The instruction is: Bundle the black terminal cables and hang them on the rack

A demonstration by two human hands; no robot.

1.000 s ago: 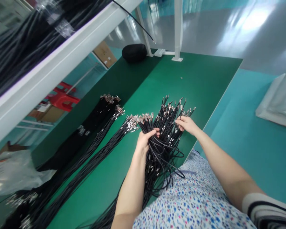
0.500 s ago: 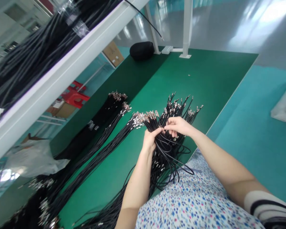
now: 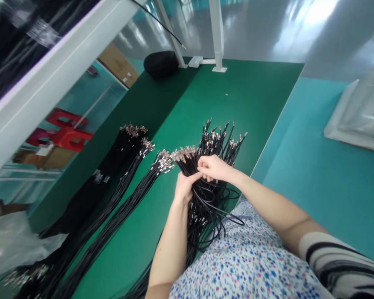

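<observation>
My left hand [image 3: 184, 185] is wrapped around a bunch of black cables [image 3: 189, 166], whose metal-tipped ends fan out above the fist. Close against it, my right hand [image 3: 212, 167] is closed in a pinch near the left thumb; what its fingertips hold is too small to make out. Behind the right hand a larger pile of black cables [image 3: 216, 143] lies on the green tabletop [image 3: 252, 95], its tips pointing away from me. Loops of cable hang below both hands towards my lap.
Long cable bundles [image 3: 134, 187] lie along the table to the left, beside a clear plastic bag [image 3: 21, 243]. A white shelf beam [image 3: 65, 70] crosses the upper left, carrying more cables. A black pouch-like object [image 3: 161, 64] sits at the far end. Red stools [image 3: 70, 139] stand beyond.
The view has shifted, so the table's far things sit further left. My right hand has come closer to the left hand's bunch, which stays held.
</observation>
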